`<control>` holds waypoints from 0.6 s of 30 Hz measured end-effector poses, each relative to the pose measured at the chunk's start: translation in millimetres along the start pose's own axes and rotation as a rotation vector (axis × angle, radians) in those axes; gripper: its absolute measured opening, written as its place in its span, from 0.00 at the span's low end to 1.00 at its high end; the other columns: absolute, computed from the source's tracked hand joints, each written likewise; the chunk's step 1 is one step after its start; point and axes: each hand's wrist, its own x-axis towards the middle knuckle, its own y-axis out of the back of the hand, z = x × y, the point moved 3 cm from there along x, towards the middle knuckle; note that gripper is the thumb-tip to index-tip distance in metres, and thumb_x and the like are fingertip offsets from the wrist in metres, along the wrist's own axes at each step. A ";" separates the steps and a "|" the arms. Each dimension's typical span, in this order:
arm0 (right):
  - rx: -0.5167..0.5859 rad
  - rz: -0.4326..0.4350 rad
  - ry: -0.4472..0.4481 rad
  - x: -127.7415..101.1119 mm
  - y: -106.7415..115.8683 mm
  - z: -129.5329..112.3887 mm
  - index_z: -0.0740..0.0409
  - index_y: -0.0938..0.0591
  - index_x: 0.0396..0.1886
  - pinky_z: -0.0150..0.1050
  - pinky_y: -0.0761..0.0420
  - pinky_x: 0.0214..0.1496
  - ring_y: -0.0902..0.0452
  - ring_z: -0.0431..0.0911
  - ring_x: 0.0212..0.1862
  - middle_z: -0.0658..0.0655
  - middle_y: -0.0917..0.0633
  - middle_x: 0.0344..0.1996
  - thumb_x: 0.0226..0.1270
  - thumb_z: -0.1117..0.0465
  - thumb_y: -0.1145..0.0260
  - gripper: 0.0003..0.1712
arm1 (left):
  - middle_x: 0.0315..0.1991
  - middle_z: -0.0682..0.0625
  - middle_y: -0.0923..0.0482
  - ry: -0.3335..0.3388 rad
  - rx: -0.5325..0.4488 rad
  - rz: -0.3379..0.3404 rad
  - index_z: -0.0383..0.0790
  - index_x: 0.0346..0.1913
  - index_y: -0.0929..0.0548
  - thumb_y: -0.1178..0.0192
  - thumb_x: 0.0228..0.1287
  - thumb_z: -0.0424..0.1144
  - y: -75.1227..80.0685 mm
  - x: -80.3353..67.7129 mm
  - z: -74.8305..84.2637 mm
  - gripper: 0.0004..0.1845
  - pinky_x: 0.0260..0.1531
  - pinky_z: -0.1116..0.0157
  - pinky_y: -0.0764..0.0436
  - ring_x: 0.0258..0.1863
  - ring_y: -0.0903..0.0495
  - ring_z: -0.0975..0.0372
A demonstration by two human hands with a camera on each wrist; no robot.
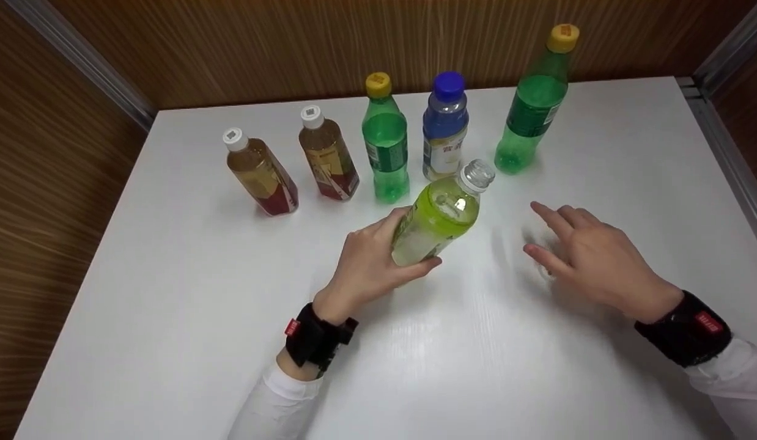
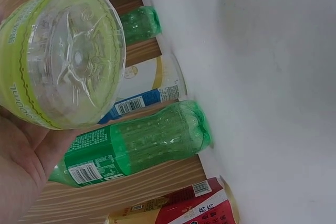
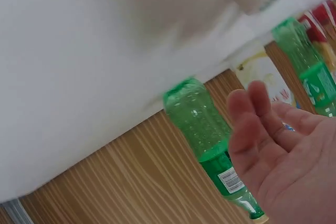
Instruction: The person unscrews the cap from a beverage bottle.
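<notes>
Wood-grain panels wall in a white tabletop (image 1: pixel 170 305) on which a row of bottles stands toward the far edge. Taking the blue-capped bottle (image 1: pixel 445 125) as the landmark: a yellow-capped green bottle (image 1: pixel 386 137) stands just to its left, and farther left come two tea bottles with white caps, one (image 1: pixel 328 154) near the green one and the other (image 1: pixel 260 173) at the end of the row. A taller green bottle (image 1: pixel 534 101) with a yellow cap stands well to the right of the blue-capped one.

Directly in front of the blue-capped bottle, the left hand (image 1: pixel 369 263) holds a yellow-green bottle (image 1: pixel 439 217) with a clear cap. Its fingers and thumb curl round the lower body, the thumb lying across the near side, and the bottle tilts so that its cap leans toward the blue-capped bottle. The left wrist view looks straight at its ribbed clear base (image 2: pixel 63 59), with the palm beneath it. A black band sits on the wrist above a white sleeve.

The right hand (image 1: pixel 589 256) is to the right of the held bottle and in front of the taller green one, over the tabletop with fingers spread and relaxed, grasping nothing. It looks slightly blurred. The right wrist view shows its open palm (image 3: pixel 283 161) with the fingers loosely extended.
</notes>
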 end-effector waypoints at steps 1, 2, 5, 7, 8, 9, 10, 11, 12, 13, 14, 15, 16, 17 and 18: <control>0.031 -0.007 -0.016 1.6 2.1 -1.8 0.58 0.29 0.77 0.61 0.15 0.48 0.18 0.61 0.55 0.67 0.15 0.52 0.72 0.46 0.31 0.40 | 0.53 0.47 0.10 -0.001 0.002 -0.001 0.46 0.68 0.23 0.23 0.57 0.58 0.0 0.2 0.1 0.39 0.44 0.55 0.14 0.46 0.11 0.57; 0.067 -0.008 -0.028 3.2 4.3 -3.9 0.57 0.30 0.78 0.62 0.16 0.51 0.19 0.61 0.58 0.66 0.16 0.55 0.73 0.46 0.31 0.40 | 0.54 0.48 0.10 -0.002 0.003 -0.004 0.46 0.68 0.23 0.23 0.57 0.58 -0.2 0.5 0.3 0.39 0.44 0.55 0.14 0.46 0.11 0.58; 0.168 0.007 -0.037 8.3 8.3 -11.2 0.54 0.31 0.79 0.64 0.18 0.56 0.22 0.60 0.64 0.63 0.17 0.62 0.72 0.48 0.29 0.41 | 0.55 0.48 0.10 0.003 0.004 -0.017 0.46 0.69 0.24 0.24 0.57 0.58 -1.1 1.0 0.3 0.40 0.45 0.56 0.14 0.47 0.11 0.58; 0.227 0.009 -0.035 12.2 9.2 -16.8 0.52 0.32 0.80 0.62 0.18 0.57 0.22 0.58 0.64 0.61 0.18 0.64 0.72 0.49 0.29 0.41 | 0.56 0.48 0.11 0.008 0.000 -0.027 0.46 0.69 0.24 0.24 0.57 0.58 -2.3 1.1 0.2 0.40 0.46 0.56 0.14 0.48 0.11 0.58; 0.258 0.007 -0.033 14.5 9.2 -19.8 0.51 0.32 0.80 0.61 0.19 0.59 0.22 0.58 0.65 0.60 0.18 0.65 0.72 0.50 0.28 0.41 | 0.56 0.48 0.11 0.010 -0.002 -0.030 0.46 0.70 0.24 0.24 0.57 0.57 -2.7 1.1 0.2 0.40 0.46 0.56 0.14 0.49 0.11 0.58; 0.285 0.003 -0.030 16.9 8.6 -22.7 0.51 0.32 0.80 0.58 0.19 0.60 0.22 0.57 0.66 0.59 0.18 0.65 0.71 0.51 0.28 0.41 | 0.56 0.48 0.11 0.011 -0.004 -0.031 0.46 0.70 0.24 0.24 0.57 0.57 -3.3 1.1 0.1 0.40 0.46 0.56 0.14 0.49 0.11 0.58; 0.311 0.004 -0.024 19.4 8.1 -25.7 0.50 0.32 0.80 0.54 0.19 0.61 0.22 0.56 0.66 0.59 0.18 0.65 0.71 0.52 0.28 0.41 | 0.56 0.48 0.11 0.011 -0.003 -0.031 0.46 0.70 0.24 0.24 0.57 0.57 -3.6 1.3 0.3 0.40 0.46 0.56 0.14 0.49 0.11 0.58; 0.342 0.005 -0.019 22.1 7.5 -28.7 0.50 0.33 0.80 0.50 0.20 0.61 0.23 0.55 0.66 0.58 0.18 0.66 0.71 0.53 0.27 0.41 | 0.56 0.48 0.11 0.012 -0.005 -0.034 0.46 0.70 0.24 0.24 0.57 0.57 -4.0 1.6 0.4 0.40 0.46 0.56 0.13 0.49 0.11 0.58; 0.374 0.008 -0.012 24.5 6.7 -31.5 0.50 0.33 0.80 0.45 0.20 0.62 0.23 0.54 0.67 0.58 0.18 0.66 0.70 0.55 0.27 0.42 | 0.57 0.48 0.11 0.014 -0.006 -0.036 0.47 0.70 0.24 0.24 0.57 0.57 -4.3 2.0 0.4 0.40 0.47 0.56 0.13 0.49 0.11 0.58; 0.410 0.015 -0.005 26.7 5.7 -34.2 0.51 0.33 0.80 0.39 0.21 0.62 0.23 0.53 0.68 0.58 0.19 0.66 0.69 0.57 0.26 0.43 | 0.57 0.48 0.11 0.016 -0.007 -0.039 0.47 0.70 0.24 0.24 0.57 0.57 -4.5 2.1 0.4 0.40 0.47 0.56 0.13 0.50 0.11 0.58; 0.449 0.023 0.002 29.1 4.6 -37.0 0.51 0.33 0.80 0.34 0.22 0.62 0.24 0.52 0.69 0.58 0.19 0.67 0.68 0.60 0.26 0.43 | 0.57 0.49 0.11 0.017 -0.009 -0.044 0.47 0.70 0.24 0.24 0.58 0.57 -4.8 2.3 0.3 0.40 0.48 0.56 0.13 0.50 0.11 0.58; 0.491 0.034 0.012 31.1 3.7 -39.8 0.52 0.33 0.80 0.29 0.23 0.61 0.24 0.50 0.70 0.58 0.19 0.68 0.67 0.62 0.25 0.45 | 0.57 0.48 0.11 0.020 -0.012 -0.051 0.47 0.70 0.24 0.24 0.58 0.57 -5.1 2.5 0.0 0.40 0.49 0.56 0.13 0.51 0.11 0.58; 0.538 0.043 0.019 33.0 3.0 -42.6 0.53 0.34 0.80 0.26 0.23 0.61 0.24 0.47 0.70 0.58 0.19 0.69 0.65 0.64 0.25 0.45 | 0.58 0.49 0.11 0.024 -0.016 -0.058 0.47 0.70 0.25 0.24 0.58 0.57 -5.2 2.6 -0.2 0.40 0.49 0.56 0.13 0.51 0.11 0.58; 0.590 0.050 0.026 35.1 2.4 -45.6 0.54 0.34 0.80 0.24 0.23 0.61 0.25 0.44 0.70 0.59 0.20 0.69 0.64 0.66 0.25 0.46 | 0.58 0.49 0.11 0.027 -0.020 -0.064 0.47 0.70 0.25 0.24 0.58 0.57 -5.4 2.6 -0.5 0.40 0.50 0.56 0.13 0.52 0.12 0.58; 0.641 0.056 0.031 37.0 1.8 -48.7 0.55 0.34 0.80 0.22 0.24 0.62 0.25 0.41 0.70 0.58 0.20 0.70 0.63 0.68 0.25 0.47 | 0.58 0.49 0.12 0.029 -0.023 -0.069 0.47 0.71 0.25 0.24 0.58 0.57 -5.5 2.5 -0.8 0.40 0.50 0.56 0.14 0.52 0.12 0.58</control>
